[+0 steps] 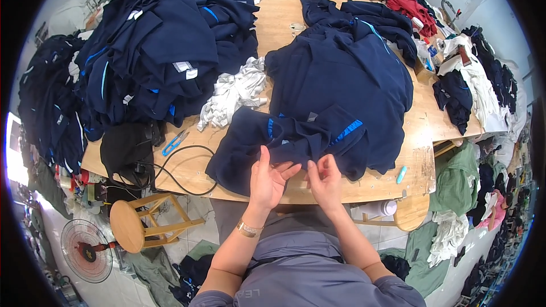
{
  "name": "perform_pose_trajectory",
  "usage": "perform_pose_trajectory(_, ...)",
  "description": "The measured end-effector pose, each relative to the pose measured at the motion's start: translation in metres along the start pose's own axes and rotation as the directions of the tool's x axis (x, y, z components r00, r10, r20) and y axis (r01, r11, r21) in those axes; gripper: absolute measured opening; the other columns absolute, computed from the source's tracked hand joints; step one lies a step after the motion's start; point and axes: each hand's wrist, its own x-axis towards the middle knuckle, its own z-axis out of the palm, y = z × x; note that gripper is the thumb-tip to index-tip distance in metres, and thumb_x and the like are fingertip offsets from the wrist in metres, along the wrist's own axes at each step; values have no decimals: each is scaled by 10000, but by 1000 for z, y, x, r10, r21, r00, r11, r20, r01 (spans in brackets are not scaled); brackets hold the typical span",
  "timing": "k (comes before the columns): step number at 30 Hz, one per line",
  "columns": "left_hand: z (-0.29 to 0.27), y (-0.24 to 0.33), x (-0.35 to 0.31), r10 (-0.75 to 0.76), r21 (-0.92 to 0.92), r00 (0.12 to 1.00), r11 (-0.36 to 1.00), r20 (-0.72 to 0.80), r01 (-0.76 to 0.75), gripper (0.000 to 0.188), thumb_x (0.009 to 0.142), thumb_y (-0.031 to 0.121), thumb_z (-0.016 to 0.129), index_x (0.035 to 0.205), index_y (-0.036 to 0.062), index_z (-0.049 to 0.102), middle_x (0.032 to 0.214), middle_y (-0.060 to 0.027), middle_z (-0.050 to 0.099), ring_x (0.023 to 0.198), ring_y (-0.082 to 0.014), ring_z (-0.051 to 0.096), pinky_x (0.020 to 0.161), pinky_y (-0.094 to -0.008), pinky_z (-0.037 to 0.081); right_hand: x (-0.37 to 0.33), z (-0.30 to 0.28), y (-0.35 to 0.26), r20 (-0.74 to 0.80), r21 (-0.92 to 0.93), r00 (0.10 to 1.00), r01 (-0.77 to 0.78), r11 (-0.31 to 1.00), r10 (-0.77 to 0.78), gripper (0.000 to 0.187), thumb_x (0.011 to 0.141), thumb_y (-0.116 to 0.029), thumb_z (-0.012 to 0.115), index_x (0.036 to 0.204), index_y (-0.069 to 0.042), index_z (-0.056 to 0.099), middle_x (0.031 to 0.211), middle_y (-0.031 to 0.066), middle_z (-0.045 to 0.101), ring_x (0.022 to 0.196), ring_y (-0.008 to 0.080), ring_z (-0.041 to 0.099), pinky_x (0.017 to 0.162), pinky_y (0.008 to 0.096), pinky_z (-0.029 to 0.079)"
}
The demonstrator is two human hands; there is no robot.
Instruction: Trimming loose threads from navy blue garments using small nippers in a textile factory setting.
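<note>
A navy garment point(296, 142) with bright blue striped trim lies bunched at the table's near edge, just beyond both hands. My left hand point(269, 182) is turned partly palm up over its near side, fingers spread, holding nothing visible. Close beside it, my right hand point(324, 181) has thumb and fingertips pinched together. Whatever is between them, if anything, is too small to make out. Behind lies a spread stack of navy garments point(341, 74), one edge piped in light blue. White fabric strips point(234, 94) lie heaped left of that stack.
A tall navy garment pile point(153, 51) covers the table's left. Blue-handled thread snips point(174, 143), a black cable point(187, 190) and a black bag point(128, 156) are near it. A turquoise capped item point(401, 174) lies right. Below are a wooden stool point(128, 225) and fan point(86, 250).
</note>
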Motion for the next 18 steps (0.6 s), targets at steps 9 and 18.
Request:
perform_pose_trajectory(9, -3, -1, -7, -2, 45, 995, 999, 97, -3, 470, 972, 349, 326, 1017, -55, 562, 1040, -150, 606, 987, -218, 590, 931, -348, 456, 10, 3, -35, 214, -320, 960, 242, 916, -180, 165, 780, -58, 671, 882, -37, 544, 604, -28, 432, 531, 24, 366, 468, 186, 317)
perform_pose_trajectory(18, -4, -1, -8, -21, 262, 995, 965, 99, -5, 469, 975, 329, 330, 1027, -69, 573, 1018, -145, 619, 964, -208, 602, 913, -367, 469, 28, 8, -22, 146, -77, 989, -29, 997, 40, 60, 821, -73, 639, 840, -19, 623, 656, -87, 483, 581, -13, 353, 518, 148, 294)
